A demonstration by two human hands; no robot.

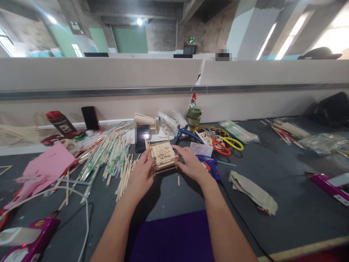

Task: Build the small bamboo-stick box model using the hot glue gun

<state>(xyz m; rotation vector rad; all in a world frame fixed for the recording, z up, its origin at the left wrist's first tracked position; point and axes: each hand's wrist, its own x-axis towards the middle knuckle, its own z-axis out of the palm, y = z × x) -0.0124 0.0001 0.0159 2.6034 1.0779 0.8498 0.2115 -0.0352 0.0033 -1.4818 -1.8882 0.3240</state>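
Near the middle of the tabletop (275, 165), I am holding a small stick model (163, 153) between two bare hands: the left hand (141, 171) is clamping its left side and the right hand (191, 163) is clamping its right side, with the thumbs lying closer to the near edge than the index fingers. I cannot tell whether the model is resting on the surface or hanging just above it. A dark phone (140, 148) is lying just beyond its far left corner, and loose sticks (125, 178) are lying just beside the left hand. Farther toward the left edge, green-wrapped sticks (106, 153) are lying in a heap near a pink sheet (51, 160). A blue glue gun (213, 168) is lying just beside the right hand, scissors (224, 138) with red and yellow handles are lying beyond it toward the far edge, and a folded glove (253, 191) is lying farther toward the right edge. Toward the near left corner, I am seeing a purple tool (45, 231).
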